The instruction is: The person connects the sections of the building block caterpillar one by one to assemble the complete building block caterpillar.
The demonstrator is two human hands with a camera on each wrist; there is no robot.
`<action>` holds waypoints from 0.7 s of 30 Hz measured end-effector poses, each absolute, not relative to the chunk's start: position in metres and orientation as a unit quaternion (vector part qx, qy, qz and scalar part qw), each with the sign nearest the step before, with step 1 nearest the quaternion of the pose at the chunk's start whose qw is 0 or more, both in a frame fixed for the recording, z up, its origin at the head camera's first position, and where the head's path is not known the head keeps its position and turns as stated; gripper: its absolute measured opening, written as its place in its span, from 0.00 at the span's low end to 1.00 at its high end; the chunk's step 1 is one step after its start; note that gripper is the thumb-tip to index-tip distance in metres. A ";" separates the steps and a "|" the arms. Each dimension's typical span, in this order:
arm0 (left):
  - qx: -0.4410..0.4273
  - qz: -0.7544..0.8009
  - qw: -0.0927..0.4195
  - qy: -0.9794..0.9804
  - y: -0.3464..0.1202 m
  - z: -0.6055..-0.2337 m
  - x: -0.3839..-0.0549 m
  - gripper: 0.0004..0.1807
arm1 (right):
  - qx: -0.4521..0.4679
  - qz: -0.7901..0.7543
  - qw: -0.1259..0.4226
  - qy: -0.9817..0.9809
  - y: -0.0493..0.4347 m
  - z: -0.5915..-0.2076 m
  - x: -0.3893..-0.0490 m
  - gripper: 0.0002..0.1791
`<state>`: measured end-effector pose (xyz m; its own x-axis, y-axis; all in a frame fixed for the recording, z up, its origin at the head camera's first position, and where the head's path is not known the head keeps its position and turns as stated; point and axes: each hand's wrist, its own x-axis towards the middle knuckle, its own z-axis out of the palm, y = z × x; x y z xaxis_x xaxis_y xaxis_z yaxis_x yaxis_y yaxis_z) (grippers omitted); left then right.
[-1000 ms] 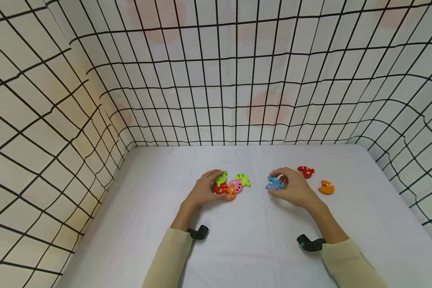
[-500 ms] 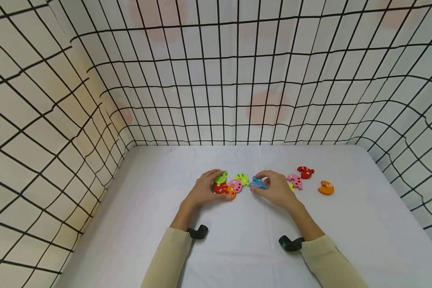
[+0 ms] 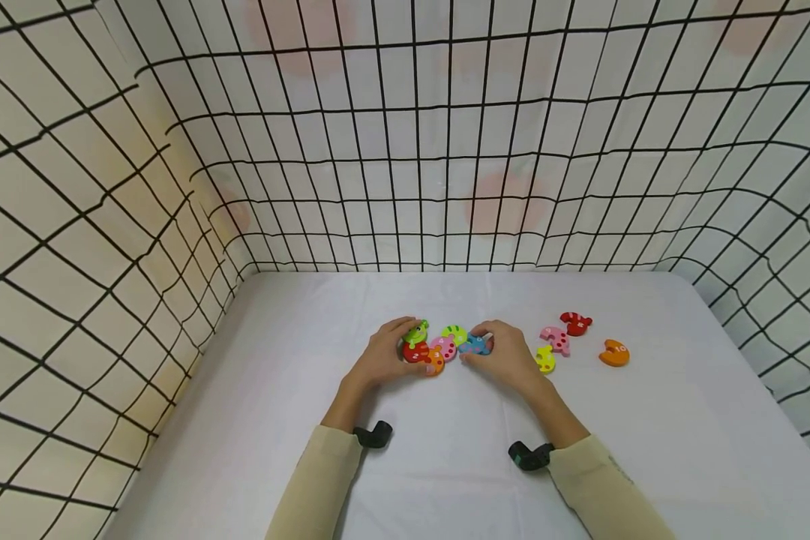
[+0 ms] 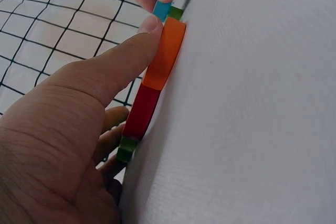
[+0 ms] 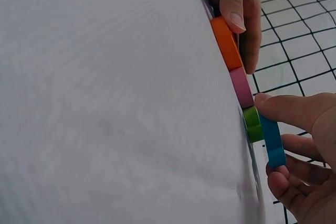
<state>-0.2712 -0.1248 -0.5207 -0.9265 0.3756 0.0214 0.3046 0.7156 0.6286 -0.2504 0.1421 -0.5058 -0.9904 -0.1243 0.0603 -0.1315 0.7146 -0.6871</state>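
In the head view, a row of joined puzzle pieces lies on the white cloth: a green frog-like head (image 3: 415, 331), a red piece (image 3: 415, 352) numbered 2, an orange piece (image 3: 436, 360), a pink piece (image 3: 445, 347) and a striped green piece (image 3: 454, 333). My left hand (image 3: 385, 354) holds the left part of this row, thumb on the orange piece and fingers round the far side. My right hand (image 3: 508, 355) pinches a blue puzzle piece (image 3: 474, 344) between thumb and fingers. In the right wrist view the blue piece stands higher than the green piece (image 5: 253, 124), right against it.
To the right lie loose puzzle pieces: yellow (image 3: 545, 359), pink (image 3: 556, 340), red (image 3: 576, 323) and orange (image 3: 614, 352) numbered 10. Black-grid white sheeting (image 3: 432, 135) rises behind and at both sides of the cloth-covered table (image 3: 459, 472).
My right hand has carried the blue piece leftward to the right end of the row, uncovering the loose pink and yellow pieces. The left hand has stayed in place.
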 end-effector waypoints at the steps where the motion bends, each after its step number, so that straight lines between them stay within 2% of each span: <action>1: 0.183 0.329 0.054 0.925 -0.125 -0.521 -0.271 0.50 | 0.067 0.370 0.002 -0.927 0.141 -0.505 -0.250 0.26; 9: 0.183 0.331 0.051 0.924 -0.125 -0.520 -0.271 0.50 | 0.059 0.354 -0.029 -0.933 0.139 -0.503 -0.252 0.26; 21: 0.163 0.341 0.023 0.926 -0.123 -0.523 -0.272 0.47 | 0.063 0.354 -0.036 -0.932 0.142 -0.502 -0.251 0.28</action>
<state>-0.2719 -0.1230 -0.5227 -0.9456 0.3181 0.0681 0.2864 0.7147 0.6382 -0.2513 0.1420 -0.5023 -0.9893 -0.1440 -0.0231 -0.0922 0.7407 -0.6655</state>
